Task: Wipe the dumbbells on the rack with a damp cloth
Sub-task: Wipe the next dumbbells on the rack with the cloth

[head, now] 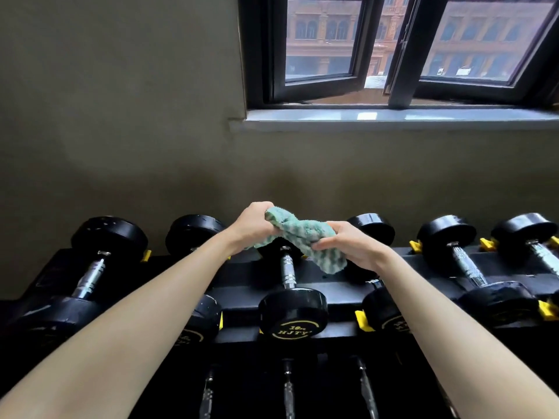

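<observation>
The green cloth [302, 237] is bunched and twisted between both hands, above the far head of the middle dumbbell [292, 316] on the rack's [248, 276] top shelf. It may touch that head, but the cloth hides any contact. The left hand [251, 225] clenches its upper end and the right hand [351, 246] grasps its lower part. Other dumbbells [90, 276] lie along the shelf towards both edges.

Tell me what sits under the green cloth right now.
Below the cloth, gripped by the left hand and right hand, lies the middle dumbbell on the rack: its chrome handle and near head show. The cloth covers most of its far head.
</observation>
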Demonstrator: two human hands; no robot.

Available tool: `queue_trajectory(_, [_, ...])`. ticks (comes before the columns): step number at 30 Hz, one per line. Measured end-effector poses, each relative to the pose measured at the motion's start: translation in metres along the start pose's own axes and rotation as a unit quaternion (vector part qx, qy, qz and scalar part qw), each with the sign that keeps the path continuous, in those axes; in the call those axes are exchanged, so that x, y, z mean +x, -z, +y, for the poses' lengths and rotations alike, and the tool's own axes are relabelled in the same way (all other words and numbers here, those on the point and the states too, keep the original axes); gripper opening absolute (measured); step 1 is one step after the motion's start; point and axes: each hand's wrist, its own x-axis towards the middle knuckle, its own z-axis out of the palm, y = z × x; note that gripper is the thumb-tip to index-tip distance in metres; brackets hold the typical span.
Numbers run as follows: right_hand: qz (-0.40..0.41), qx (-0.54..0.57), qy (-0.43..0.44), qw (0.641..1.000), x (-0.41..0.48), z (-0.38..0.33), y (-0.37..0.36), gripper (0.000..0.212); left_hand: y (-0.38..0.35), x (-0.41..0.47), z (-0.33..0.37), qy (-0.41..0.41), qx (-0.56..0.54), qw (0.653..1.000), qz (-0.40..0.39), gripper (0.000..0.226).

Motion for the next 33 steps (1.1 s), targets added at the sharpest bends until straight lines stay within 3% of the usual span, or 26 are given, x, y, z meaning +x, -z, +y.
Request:
queue_trajectory(3, [0.078,-0.103,0.013,0.992,0.019,0.006,-0.001,0.02,-0.013,0.014,-0.011,-0.018,0.117,0.993,0.022,0.033])
queue_trajectory(9, [0.023,-0.237,-0.017,0.971,0.053,0.035,0.005,0.018,-0.033,0.032,-0.038,-0.015,0.245,0.969,-0.025,0.034])
queue_trajectory(12, [0.061,-0.326,0.001,0.943,0.07,0.051,0.0,0.018,-0.041,0.038,-0.049,0.034,0.274,0.961,-0.013,0.035])
queue_trajectory(17, [0.102,-0.373,0.063,0.92,0.097,0.07,-0.013,0.023,-0.05,0.049,-0.071,0.122,0.251,0.96,0.005,0.044])
queue_trajectory(22, [0.078,-0.323,0.05,0.942,0.115,0.086,-0.023,0.017,-0.059,0.052,-0.075,0.203,0.199,0.958,0.024,0.018])
queue_trajectory(25, [0.055,-0.219,-0.003,0.974,0.117,0.091,-0.026,0.009,-0.064,0.051,-0.081,0.238,0.152,0.959,0.032,0.032])
queue_trajectory(27, [0.021,-0.142,-0.05,0.988,0.114,0.092,-0.025,0.005,-0.064,0.045,-0.085,0.27,0.158,0.95,-0.016,0.029])
queue_trajectory(29, [-0.013,-0.079,-0.086,0.993,0.108,0.09,-0.023,0.015,-0.062,0.037,-0.085,0.301,0.123,0.943,-0.075,0.007])
queue_trajectory(31, [-0.063,-0.068,-0.114,0.989,0.097,0.086,-0.021,0.027,-0.058,0.028,-0.083,0.319,0.094,0.934,-0.128,0.016])
queue_trajectory(33, [-0.114,-0.085,-0.133,0.981,0.082,0.08,-0.024,0.023,-0.056,0.017,-0.08,0.331,0.087,0.926,-0.161,0.016])
